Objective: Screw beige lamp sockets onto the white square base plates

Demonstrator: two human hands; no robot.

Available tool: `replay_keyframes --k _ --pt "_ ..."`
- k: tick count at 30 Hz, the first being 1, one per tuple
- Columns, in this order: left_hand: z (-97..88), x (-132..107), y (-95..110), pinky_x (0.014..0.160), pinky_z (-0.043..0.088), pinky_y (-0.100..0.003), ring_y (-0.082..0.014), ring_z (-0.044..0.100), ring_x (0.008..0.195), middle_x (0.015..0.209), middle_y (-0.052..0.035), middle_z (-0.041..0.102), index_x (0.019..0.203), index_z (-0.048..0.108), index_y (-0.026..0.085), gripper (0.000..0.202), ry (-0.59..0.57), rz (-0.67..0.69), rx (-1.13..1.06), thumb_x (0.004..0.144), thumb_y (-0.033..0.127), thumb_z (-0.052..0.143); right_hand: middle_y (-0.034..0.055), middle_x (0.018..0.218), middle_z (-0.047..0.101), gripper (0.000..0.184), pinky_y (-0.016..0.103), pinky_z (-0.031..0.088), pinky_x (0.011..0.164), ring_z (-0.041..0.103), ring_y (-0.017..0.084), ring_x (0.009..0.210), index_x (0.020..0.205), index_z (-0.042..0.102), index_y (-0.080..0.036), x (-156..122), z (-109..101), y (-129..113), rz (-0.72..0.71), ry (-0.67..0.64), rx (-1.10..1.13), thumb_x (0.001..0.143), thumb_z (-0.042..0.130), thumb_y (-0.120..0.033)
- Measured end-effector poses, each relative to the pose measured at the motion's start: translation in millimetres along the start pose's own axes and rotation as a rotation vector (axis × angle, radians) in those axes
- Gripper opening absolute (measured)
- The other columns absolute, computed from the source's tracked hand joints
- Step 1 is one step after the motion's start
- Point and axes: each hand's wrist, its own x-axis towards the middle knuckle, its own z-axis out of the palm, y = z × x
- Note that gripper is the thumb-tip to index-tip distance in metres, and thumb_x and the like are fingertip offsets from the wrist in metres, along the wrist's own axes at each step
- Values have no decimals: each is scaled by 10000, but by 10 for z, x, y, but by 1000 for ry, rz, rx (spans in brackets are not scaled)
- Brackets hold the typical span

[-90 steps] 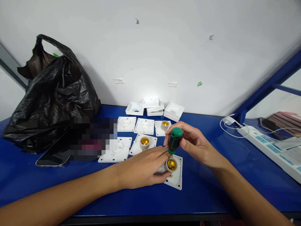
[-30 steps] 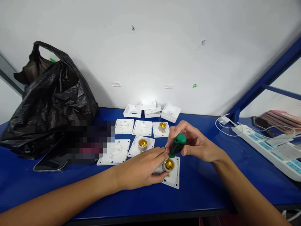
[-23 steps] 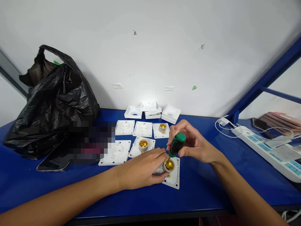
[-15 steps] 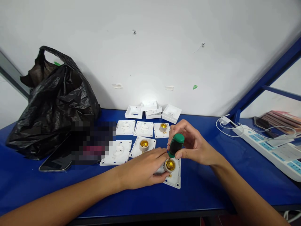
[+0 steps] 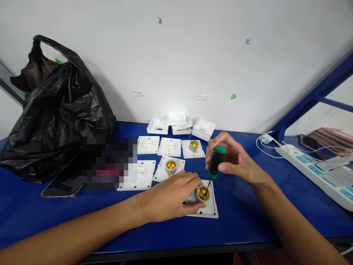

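My left hand grips a round lamp socket with a brass-coloured inside, its thumb and fingers around the socket's left side. The socket sits on a square white base plate on the blue table. In my right hand is a screwdriver with a green and black handle, held nearly upright. Its shaft reaches down into the socket; the tip's exact contact is hard to make out. Just behind my left hand lies another plate with a socket, and farther back a third plate carries a socket.
Bare white base plates lie left of centre. White square covers are piled by the wall. A black plastic bag and a phone are at left. A power strip with cables runs along the right.
The view has shifted slightly. The screwdriver has moved right and its handle stands higher, with more shaft showing. The plate has turned a little under my left hand, which still grips the socket.
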Motion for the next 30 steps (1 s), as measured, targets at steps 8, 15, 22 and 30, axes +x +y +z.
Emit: replay_keyframes --k 8,15,22,30 --pt "24 -19 -9 892 519 -365 -252 653 969 1043 -47 666 1124 609 206 223 14 13 19 1026 349 748 -6 960 705 417 308 623 739 710 171 869 1197 609 -313 -24 12 -15 -30 21 -12 883 881 -273" --pt "7 -14 -7 892 517 -376 -258 652 976 1055 -53 680 1130 604 216 206 22 15 -4 1041 371 707 -17 936 690 417 310 612 745 700 165 843 1174 609 -303 -14 46 -56 -24 3 -29 871 890 -240" --pt "-6 -5 12 885 520 -372 -251 652 959 1051 -53 686 1109 600 208 207 15 15 10 1029 351 726 -18 947 672 413 311 602 766 687 159 858 1194 596 -301 -20 37 -32 -40 -14 -18 891 863 -213" --pt "14 -9 -9 908 530 -381 -257 662 975 1056 -57 688 1100 595 212 194 24 21 8 1035 355 710 -15 939 638 389 326 610 755 656 161 812 1165 587 -296 -13 74 -58 -13 19 -62 893 865 -271"
